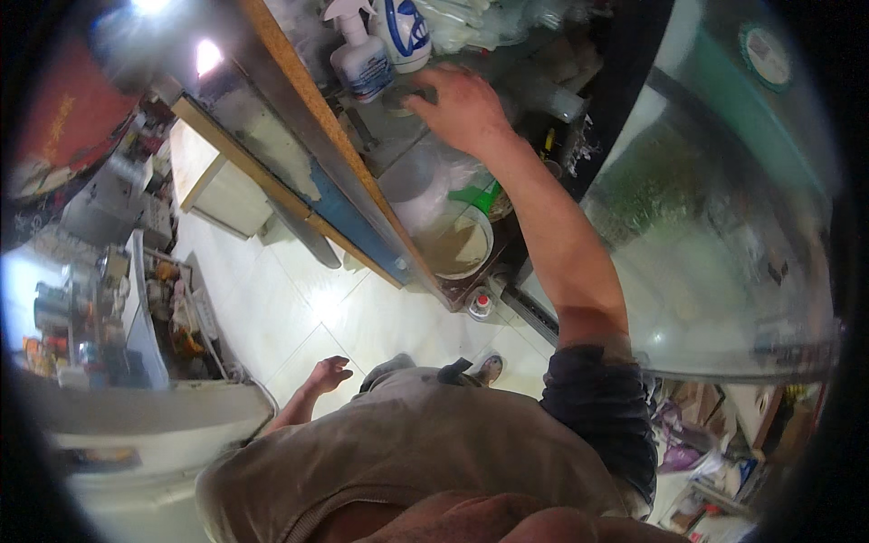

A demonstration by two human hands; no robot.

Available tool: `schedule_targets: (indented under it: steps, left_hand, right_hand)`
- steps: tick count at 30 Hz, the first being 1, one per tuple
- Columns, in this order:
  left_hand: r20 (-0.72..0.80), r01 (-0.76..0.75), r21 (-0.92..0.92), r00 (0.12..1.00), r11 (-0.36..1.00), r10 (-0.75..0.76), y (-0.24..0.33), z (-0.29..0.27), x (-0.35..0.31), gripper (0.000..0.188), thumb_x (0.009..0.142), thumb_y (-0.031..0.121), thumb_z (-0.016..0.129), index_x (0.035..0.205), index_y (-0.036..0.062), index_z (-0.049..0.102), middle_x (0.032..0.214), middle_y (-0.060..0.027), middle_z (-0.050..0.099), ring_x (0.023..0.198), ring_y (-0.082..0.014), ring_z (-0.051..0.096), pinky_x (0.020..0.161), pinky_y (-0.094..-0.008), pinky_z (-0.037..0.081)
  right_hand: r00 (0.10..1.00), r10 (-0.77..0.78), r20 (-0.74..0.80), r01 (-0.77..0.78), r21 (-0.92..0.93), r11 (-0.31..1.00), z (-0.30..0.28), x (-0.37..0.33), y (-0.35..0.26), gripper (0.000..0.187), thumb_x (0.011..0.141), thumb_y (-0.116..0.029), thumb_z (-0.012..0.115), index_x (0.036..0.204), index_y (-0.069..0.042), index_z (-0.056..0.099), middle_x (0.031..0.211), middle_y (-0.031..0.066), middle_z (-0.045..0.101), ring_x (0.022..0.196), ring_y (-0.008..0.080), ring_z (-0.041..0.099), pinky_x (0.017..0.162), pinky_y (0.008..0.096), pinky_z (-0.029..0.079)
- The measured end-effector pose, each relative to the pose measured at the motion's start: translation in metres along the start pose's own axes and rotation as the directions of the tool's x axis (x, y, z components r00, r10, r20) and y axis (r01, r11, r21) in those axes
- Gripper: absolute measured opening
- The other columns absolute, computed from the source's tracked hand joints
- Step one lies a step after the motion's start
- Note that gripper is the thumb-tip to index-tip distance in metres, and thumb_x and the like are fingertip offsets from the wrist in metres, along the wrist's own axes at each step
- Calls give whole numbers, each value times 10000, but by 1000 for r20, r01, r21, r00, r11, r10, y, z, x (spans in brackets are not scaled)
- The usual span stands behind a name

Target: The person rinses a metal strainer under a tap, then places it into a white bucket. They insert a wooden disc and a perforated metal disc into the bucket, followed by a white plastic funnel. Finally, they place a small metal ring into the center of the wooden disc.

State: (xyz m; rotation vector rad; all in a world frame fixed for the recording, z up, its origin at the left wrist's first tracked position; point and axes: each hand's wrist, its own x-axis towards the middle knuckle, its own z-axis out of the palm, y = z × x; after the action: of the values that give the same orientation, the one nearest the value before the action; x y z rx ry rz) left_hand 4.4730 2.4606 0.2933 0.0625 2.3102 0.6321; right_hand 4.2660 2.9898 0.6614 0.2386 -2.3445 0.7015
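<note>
My right hand reaches far forward into a cluttered shelf. Its thumb and fingers curve around a small, roundish greyish thing, too dim to name. Just beyond stand a white spray bottle with a label and a white bottle with blue markings. Nearer than the hand are a white tub with pale contents and a bright green piece beside its rim. Low at my left side hangs my left hand, its fingers loosely bent and apart, holding nothing.
A glass tank borders my right arm. Long boards slant along the shelf's left side. On the tiled floor stand a white cabinet and a clear bottle with a red cap. Stocked shelves lie farther left.
</note>
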Motion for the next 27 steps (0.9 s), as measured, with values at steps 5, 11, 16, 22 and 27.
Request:
schedule_targets:
  steps: [5,11,16,22,27]
  left_hand:
    - [-45,183,-71,981,980,-187,9,37,-38,574,898,353,785,1375,60,660,1308,-183,719,1176,-296,706,1005,-405,567]
    - [-53,177,-168,981,970,-188,16,59,-56,586,897,359,788,1382,57,655,1319,-176,716,1162,-290,711,998,-402,570]
    - [-125,186,-170,970,968,-208,25,63,-59,591,896,350,791,1387,52,651,1312,-175,720,1161,-285,714,1002,-401,571]
    - [-99,162,-157,979,974,-179,39,64,-49,577,912,328,817,1401,75,641,1360,-175,695,1207,-302,691,992,-423,581]
    - [-80,131,-176,986,976,-146,52,61,-36,590,910,318,810,1420,85,629,1384,-172,682,1223,-304,683,1012,-422,579]
  right_hand:
    - [993,-107,52,110,-50,993,17,20,-5,360,927,-364,729,1166,-95,753,1125,150,736,1040,374,708,932,492,561]
    - [879,-69,472,87,-17,996,29,49,-47,275,948,-253,688,1147,-80,765,1157,161,755,1085,380,715,924,482,580]
    - [774,92,626,40,-193,980,28,58,-66,299,913,-175,701,1166,-26,756,1249,190,735,1167,365,709,937,466,590]
    - [721,95,686,84,-223,971,24,71,-66,331,876,-131,685,1178,-19,759,1267,209,725,1184,367,705,959,476,585]
    - [725,90,683,52,-185,981,38,78,-53,346,859,-164,698,1159,-4,763,1231,244,726,1160,381,708,931,482,587]
